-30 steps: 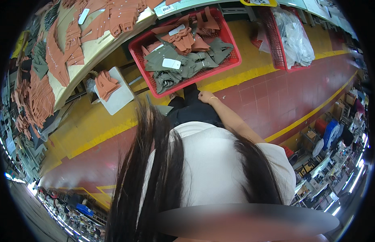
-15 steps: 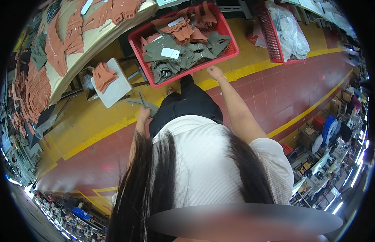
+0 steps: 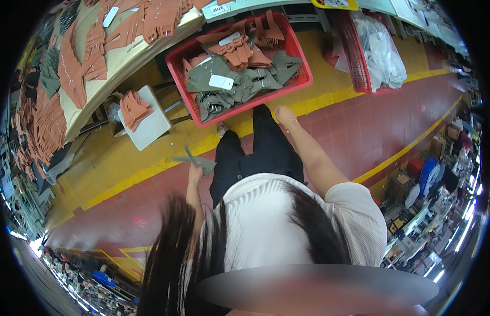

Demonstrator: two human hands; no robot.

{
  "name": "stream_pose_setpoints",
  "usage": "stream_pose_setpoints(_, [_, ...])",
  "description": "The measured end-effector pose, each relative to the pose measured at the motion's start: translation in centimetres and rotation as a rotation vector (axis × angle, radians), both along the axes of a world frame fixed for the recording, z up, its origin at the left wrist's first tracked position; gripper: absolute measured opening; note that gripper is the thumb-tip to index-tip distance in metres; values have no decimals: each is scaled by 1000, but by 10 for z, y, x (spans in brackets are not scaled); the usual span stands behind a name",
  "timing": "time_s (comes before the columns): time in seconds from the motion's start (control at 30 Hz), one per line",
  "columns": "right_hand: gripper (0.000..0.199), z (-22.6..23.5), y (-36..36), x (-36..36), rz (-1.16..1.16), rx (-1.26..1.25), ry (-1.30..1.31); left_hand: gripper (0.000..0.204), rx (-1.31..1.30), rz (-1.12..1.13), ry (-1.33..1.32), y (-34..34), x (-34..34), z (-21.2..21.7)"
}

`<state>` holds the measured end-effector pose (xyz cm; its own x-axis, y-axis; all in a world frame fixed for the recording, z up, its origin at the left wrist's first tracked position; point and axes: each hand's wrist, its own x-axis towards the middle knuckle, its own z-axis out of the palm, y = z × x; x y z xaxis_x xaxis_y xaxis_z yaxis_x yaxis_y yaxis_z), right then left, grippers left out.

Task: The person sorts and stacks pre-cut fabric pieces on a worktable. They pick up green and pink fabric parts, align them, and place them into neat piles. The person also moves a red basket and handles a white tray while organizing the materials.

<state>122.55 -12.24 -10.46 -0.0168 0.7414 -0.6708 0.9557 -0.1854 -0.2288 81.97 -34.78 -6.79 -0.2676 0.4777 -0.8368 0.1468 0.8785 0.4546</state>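
We look down from our own head at a workshop floor, moving left to right. Far off to the left of our fingers, a long table (image 3: 121,63) carries rows of rust-brown cut pieces, laid flat and fanned so each can be picked off singly. Nearer, a small white stool (image 3: 150,126) holds a short stack of the same brown pieces (image 3: 133,108), parked within arm's reach. Our left hand (image 3: 196,174) is raised by our hip, fingers closed around an olive-green cut piece (image 3: 195,161) together with what looks like a thin scissor-like tool; the piece sticks out leftward and up past the fingertips, kept level, apparently for handling. Straight ahead, just beyond our right fingertips, sits a red crate (image 3: 303,79) heaped with green and brown pieces. Our right hand (image 3: 285,114) hovers at its near rim, fingers curled loosely together, holding nothing we can make out. Further right, a second red basket (image 3: 355,58) holds clear plastic bags (image 3: 382,50).
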Motion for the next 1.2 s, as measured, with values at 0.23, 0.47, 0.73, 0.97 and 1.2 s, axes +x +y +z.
stream_pose_setpoints(0.23, [21,-39,159,30,342,341,-163,39,-361,-351,271,-74,100,4])
stream_pose_setpoints(0.47, [42,-112,251,37,463,303,-219,40,-544,-330,306,-151,155,-11])
stream_pose_setpoints(0.73, [32,-116,237,53,553,234,-319,42,-670,-271,312,-142,162,-5])
stream_pose_setpoints(0.97, [16,-64,209,91,542,217,-154,40,-548,-263,308,-95,163,1])
stream_pose_setpoints(1.2, [35,-89,222,86,508,333,-84,38,-519,-250,306,-82,176,12])
